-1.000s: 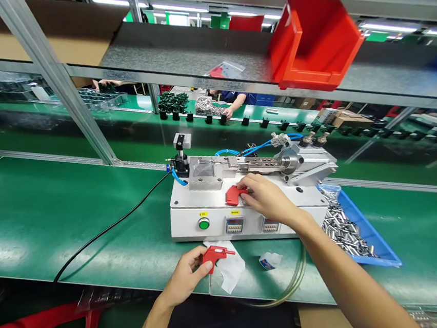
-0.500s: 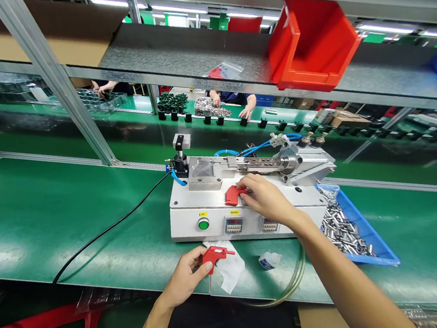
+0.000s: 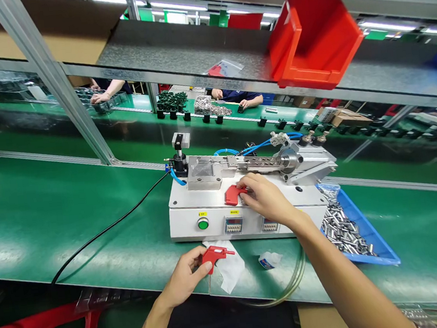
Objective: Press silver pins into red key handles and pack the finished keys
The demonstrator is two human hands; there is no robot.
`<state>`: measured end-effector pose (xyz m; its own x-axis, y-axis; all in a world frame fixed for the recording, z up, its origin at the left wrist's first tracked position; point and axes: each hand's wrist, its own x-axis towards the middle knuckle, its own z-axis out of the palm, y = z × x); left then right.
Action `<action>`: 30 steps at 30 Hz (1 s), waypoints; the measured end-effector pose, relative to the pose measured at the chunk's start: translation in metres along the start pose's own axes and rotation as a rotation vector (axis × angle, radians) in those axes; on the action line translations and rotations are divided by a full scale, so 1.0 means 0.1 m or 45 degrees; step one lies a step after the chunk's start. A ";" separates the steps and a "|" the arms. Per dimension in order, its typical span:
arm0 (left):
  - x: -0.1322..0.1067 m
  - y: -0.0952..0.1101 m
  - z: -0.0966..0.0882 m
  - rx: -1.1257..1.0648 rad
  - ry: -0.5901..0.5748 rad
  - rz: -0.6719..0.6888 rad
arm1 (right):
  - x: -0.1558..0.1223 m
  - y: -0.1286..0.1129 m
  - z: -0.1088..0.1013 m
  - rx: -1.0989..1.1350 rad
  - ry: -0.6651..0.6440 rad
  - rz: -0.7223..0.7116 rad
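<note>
Between the thumb and fingers of my left hand (image 3: pixel 188 272) is a red pistol-shaped plastic part (image 3: pixel 214 255), its thin tip pointing right, held in front of the bench machine. My right hand (image 3: pixel 262 193) rests over the machine's white top, its fingers closed on a second red plastic part (image 3: pixel 232 195). That part lies on or just above the white surface; its right end is hidden by my fingers. Behind my right hand runs the machine's metal track (image 3: pixel 261 164), with a metal block (image 3: pixel 204 174) to its left. A green button (image 3: pixel 203 223) sits on the front panel.
A blue tray (image 3: pixel 378 244) of metal tubes stands right of the machine. White tissue (image 3: pixel 230 268), a small labelled wrapper (image 3: pixel 270 260) and a clear hose (image 3: pixel 295 280) lie in front. A red bin (image 3: pixel 319 46) sits on the shelf above. Co-workers' hands (image 3: pixel 102 97) show across the bench.
My hands and both red parts stay practically still. Across the bench, one co-worker's hand has lifted a black piece from the row, and another co-worker's hand has shifted over the tray.
</note>
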<state>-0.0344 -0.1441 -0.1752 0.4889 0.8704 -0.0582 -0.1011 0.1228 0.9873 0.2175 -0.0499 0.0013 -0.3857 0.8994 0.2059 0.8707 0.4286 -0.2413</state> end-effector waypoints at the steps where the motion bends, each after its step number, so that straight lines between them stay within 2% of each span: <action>1: 0.00 0.00 0.00 0.000 0.005 -0.002 | 0.00 0.00 0.00 0.003 0.004 -0.004; 30: 0.00 0.02 0.02 -0.015 0.026 -0.013 | -0.01 0.00 0.03 0.042 0.035 0.010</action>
<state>-0.0331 -0.1451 -0.1724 0.4721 0.8786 -0.0717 -0.1067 0.1377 0.9847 0.2173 -0.0505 -0.0014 -0.3700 0.9002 0.2297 0.8628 0.4246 -0.2743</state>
